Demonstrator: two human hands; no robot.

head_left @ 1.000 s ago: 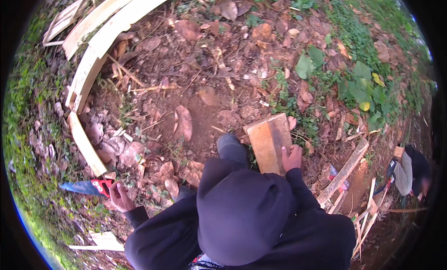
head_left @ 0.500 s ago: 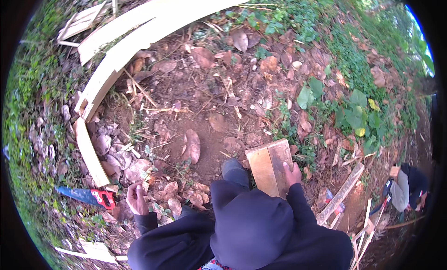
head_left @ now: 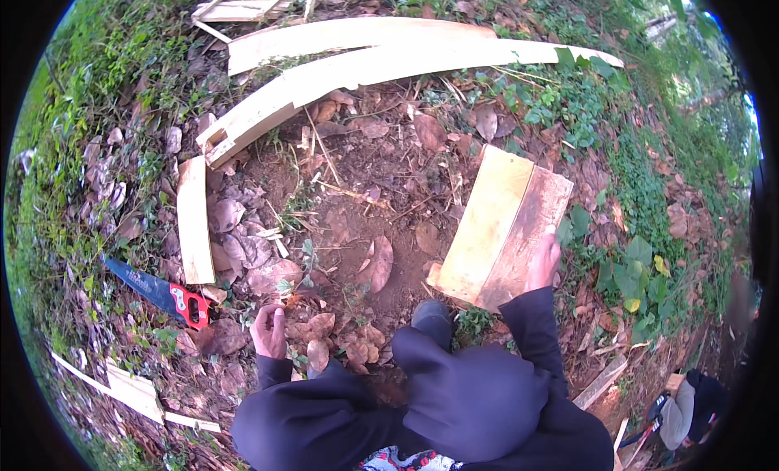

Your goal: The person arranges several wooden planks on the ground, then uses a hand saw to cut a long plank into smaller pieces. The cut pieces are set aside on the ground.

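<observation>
My right hand (head_left: pixel 545 258) grips the right edge of a wooden panel (head_left: pixel 479 227) made of two boards side by side, the left one pale and the right one darker and stained. The panel is tilted, in front of me and to the right, with a small block jutting from its near left corner. My left hand (head_left: pixel 269 331) is above dry leaves by my knee, its fingers curled in; anything inside them is too small to make out. Left of it lies a handsaw (head_left: pixel 158 292) with a red handle and dark blue blade.
Long pale planks (head_left: pixel 365 65) lie across the far ground, with a short board (head_left: pixel 195 219) at their left end. A slatted wooden piece (head_left: pixel 243 6) rests farther back. Wood scraps (head_left: pixel 134 390) lie lower left. At the lower right is another person (head_left: pixel 690 410).
My right hand has carried the panel forward and to the right, away from my body. My left hand stays curled near the leaves. The whole view has shifted as well.
</observation>
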